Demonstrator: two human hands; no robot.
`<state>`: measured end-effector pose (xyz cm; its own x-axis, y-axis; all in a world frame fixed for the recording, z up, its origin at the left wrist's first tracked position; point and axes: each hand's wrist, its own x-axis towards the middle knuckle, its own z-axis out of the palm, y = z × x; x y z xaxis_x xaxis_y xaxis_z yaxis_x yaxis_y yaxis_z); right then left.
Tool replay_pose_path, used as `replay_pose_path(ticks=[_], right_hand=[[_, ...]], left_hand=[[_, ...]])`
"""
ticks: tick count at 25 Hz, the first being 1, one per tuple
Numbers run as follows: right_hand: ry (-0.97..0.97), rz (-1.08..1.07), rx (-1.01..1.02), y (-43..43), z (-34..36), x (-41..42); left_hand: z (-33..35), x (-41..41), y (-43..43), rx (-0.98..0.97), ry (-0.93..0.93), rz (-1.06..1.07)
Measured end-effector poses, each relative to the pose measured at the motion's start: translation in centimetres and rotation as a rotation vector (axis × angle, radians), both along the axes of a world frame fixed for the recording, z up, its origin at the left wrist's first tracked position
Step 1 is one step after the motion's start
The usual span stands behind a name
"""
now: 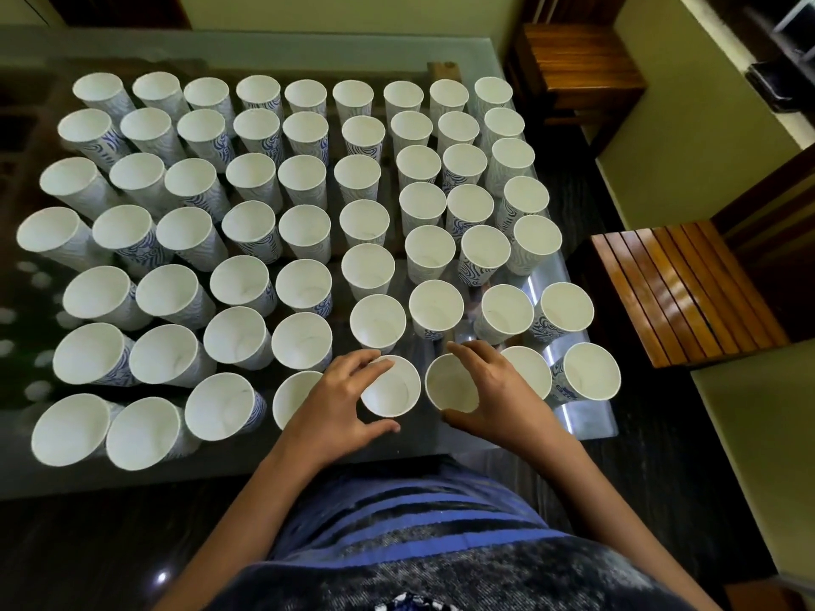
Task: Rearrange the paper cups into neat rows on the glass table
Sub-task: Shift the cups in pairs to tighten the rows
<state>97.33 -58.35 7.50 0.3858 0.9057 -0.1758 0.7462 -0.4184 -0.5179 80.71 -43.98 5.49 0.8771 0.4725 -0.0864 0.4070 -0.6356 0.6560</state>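
Several white paper cups with blue wave print stand upright in rows across the glass table. In the front row, my left hand curls around the left side of one cup, fingers at its far rim and thumb at its near side. My right hand wraps the neighbouring cup from the right, thumb under its near rim. The two held cups stand side by side, a small gap between them. Another cup is partly hidden behind my right hand.
Cup rows on the right side bend outward toward the table's right edge. Two wooden slatted chairs stand close to the right of the table. Bare glass runs along the near edge in front of my body.
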Motion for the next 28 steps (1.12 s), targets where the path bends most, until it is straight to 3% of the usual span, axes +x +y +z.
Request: replay_pose_path(ticks=[8,14,28], right_hand=[[-0.037,-0.121,0.093,5.5,0.2,2.1],[-0.084,-0.103,-0.018,8.0,-0.6,3.5],[-0.058,-0.078,-0.034,6.6,-1.0,3.4]], left_hand=[[0.7,3.6,3.1,0.067,-0.043,0.233],[0.4,5.5,4.2,0.074,0.034,0.223],[-0.1,5.5,4.6,0.030,0.042,0.216]])
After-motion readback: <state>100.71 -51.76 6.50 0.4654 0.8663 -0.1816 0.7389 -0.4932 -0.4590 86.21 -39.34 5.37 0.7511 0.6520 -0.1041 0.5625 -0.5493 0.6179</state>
